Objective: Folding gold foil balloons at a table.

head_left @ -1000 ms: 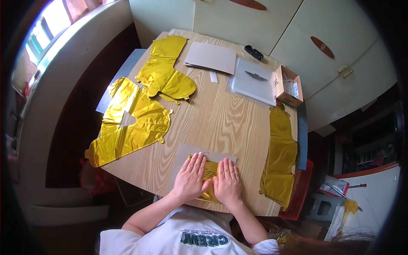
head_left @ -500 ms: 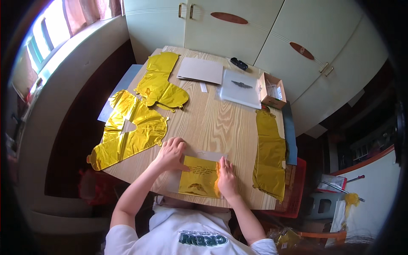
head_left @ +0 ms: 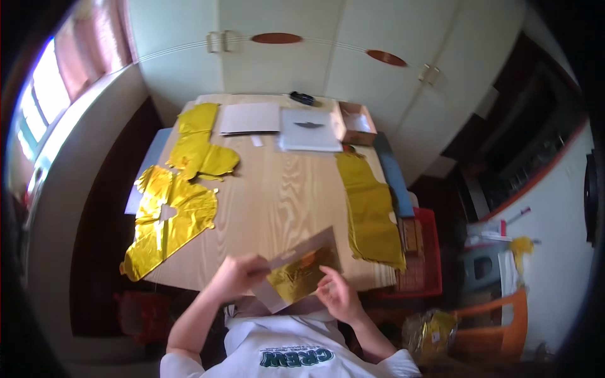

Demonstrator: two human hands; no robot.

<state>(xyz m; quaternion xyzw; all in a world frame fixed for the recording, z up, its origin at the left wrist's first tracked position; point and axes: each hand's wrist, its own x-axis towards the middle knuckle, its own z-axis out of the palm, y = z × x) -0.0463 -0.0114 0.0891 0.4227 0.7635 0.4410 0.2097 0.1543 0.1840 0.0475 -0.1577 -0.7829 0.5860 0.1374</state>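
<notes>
Boldly lettered shirt (head_left: pixel 296 343) near gold packet (head_left: pixel 292 281)

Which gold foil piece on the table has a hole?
The near-left piece: bare table shows through its middle. The far-left piece and right-hand piece show none.

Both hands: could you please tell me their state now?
Left hand: closed, holding the flat, rectangular grey-and-gold foil packet.
Right hand: partly curled; whether holding cannot be told.

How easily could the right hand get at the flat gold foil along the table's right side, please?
Probably yes, fairly easily: only wooden tabletop shows between the right hand and that gold foil.
</notes>
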